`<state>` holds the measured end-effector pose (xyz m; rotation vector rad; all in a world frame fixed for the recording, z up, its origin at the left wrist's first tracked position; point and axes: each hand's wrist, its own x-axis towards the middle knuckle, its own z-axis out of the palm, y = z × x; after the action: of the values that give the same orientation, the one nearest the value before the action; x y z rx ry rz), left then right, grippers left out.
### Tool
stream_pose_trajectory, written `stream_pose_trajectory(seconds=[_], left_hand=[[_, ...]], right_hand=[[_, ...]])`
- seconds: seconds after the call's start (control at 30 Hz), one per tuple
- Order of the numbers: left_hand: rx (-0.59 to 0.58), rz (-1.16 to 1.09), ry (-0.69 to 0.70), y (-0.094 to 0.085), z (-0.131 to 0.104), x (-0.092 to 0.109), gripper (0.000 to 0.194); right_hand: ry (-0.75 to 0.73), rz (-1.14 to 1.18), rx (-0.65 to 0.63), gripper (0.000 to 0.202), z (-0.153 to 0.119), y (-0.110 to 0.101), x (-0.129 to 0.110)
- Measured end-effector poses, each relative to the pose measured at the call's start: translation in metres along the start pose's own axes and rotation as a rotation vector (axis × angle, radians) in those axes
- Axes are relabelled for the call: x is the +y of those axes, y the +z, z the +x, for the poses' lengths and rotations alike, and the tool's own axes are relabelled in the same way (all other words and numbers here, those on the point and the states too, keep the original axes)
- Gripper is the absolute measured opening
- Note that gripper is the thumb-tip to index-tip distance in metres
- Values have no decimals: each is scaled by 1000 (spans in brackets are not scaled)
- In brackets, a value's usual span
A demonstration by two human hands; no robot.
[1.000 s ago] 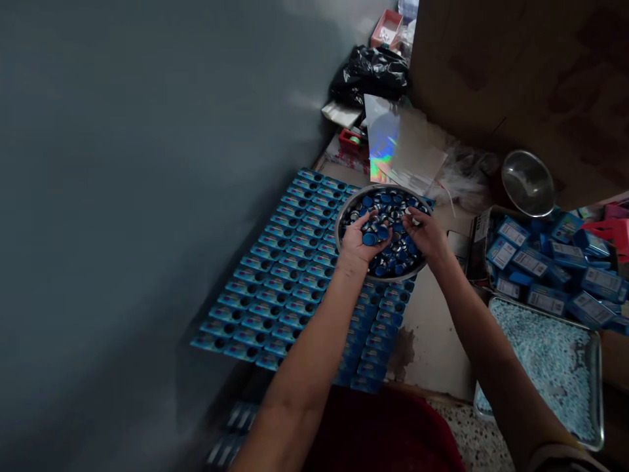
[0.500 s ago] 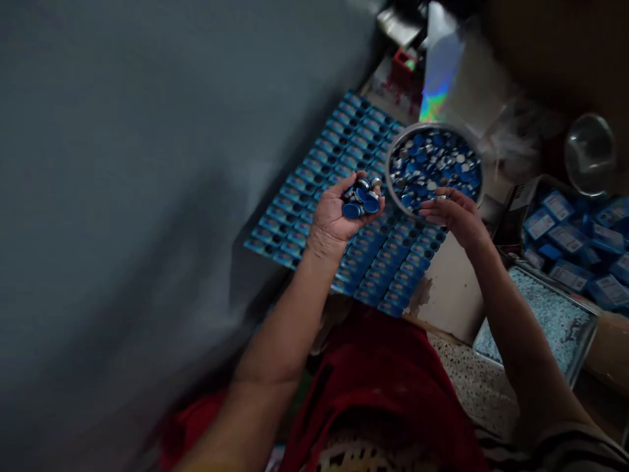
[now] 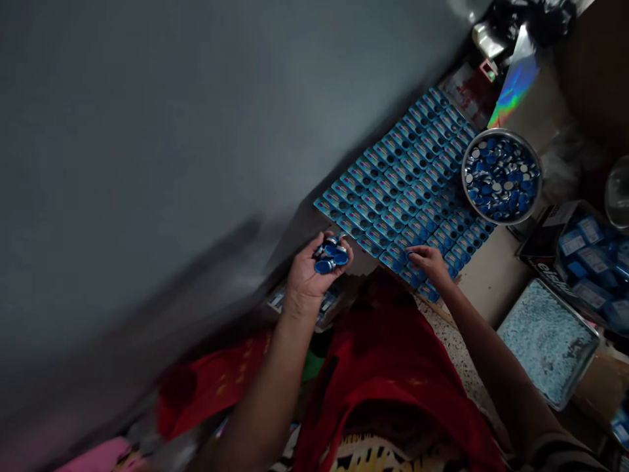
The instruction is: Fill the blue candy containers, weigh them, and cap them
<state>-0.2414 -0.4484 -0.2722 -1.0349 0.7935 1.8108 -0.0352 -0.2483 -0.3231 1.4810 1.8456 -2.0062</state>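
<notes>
My left hand (image 3: 314,269) is cupped palm up around several small round blue-and-silver caps (image 3: 330,254). It is in front of the near left corner of the laid-out blue cards (image 3: 388,190), which lie in close rows, each with a dark round spot. Over the nearest cards, my right hand (image 3: 428,261) pinches a small round cap (image 3: 409,253) between thumb and fingertips. Only the cap's edge shows there. Beyond the right hand, a round metal bowl (image 3: 539,190) full of the same blue and silver caps stands at the right edge of the cards.
A grey wall (image 3: 171,131) runs along the left of the table. On the right are a box of blue packets (image 3: 592,259) and a metal tray of pale blue bits (image 3: 548,341). A shiny rainbow sheet (image 3: 515,82) and a red box (image 3: 488,69) are at the back.
My right hand has moved from the bowl to the near rows of cards. The left hand, still full of caps, is now off the cards' near edge. The view has shifted left.
</notes>
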Motion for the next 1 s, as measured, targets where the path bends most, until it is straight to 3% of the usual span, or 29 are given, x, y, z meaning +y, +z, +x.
stream_pose_trajectory(seconds=[0.17, 0.27, 0.4, 0.57, 0.73, 0.83, 0.9, 1.0], left_hand=[[33, -46, -57, -30, 3, 6, 33], [24, -60, -83, -38, 5, 8, 35], [-17, -89, -119, -46, 7, 10, 34], [-70, -102, -206, -53, 21, 8, 34], [-116, -81, -255, -58, 48, -2, 34], [-126, -55, -296, -56, 57, -10, 30], [-137, -31, -318, -53, 60, -16, 27], [-139, 0, -341, -48, 62, -28, 19]], right_hand=[[-239, -543, 67, 14, 9, 50, -3], [-305, -915, 43, 19, 22, 79, -14], [-257, -1231, 1, 26, 30, 101, -29], [-72, -1383, 42, 29, 39, 109, -45], [-34, -1395, 35, 42, 54, 99, -62], [-49, -1297, 75, 29, 48, 92, -67], [-56, -1033, 107, 18, 39, 89, -66], [33, -436, -2, 37, 24, 90, -56]])
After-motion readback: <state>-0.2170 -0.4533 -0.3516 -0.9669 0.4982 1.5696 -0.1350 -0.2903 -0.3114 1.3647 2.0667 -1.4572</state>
